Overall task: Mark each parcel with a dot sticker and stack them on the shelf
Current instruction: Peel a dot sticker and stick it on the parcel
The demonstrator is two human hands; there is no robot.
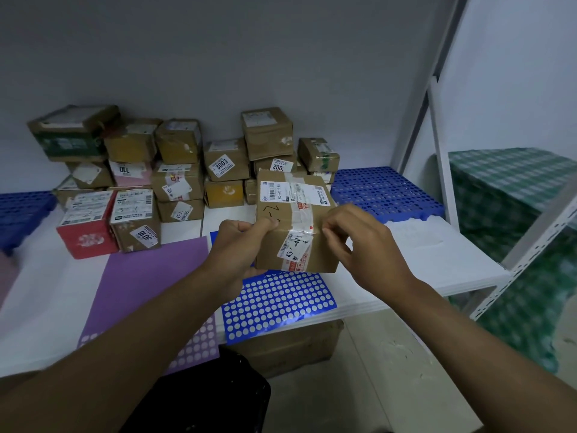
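Observation:
A brown cardboard parcel (281,214) with white labels and clear tape is held just above the white shelf board (421,254). My left hand (240,245) grips its left side, thumb on top. My right hand (359,242) is at its right front edge, thumb and forefinger pinched together against the top edge by the tape. Whether a sticker is between those fingertips is hidden. A blue dot sticker sheet (281,301) lies under the parcel at the shelf's front edge. A purple sheet (150,276) lies to its left.
Several labelled parcels (178,170) are stacked along the back wall, with a red box (87,235) at the front left. Blue perforated pallets (384,189) sit at the back right. A white shelf upright (443,170) stands to the right. A large carton (290,348) is below.

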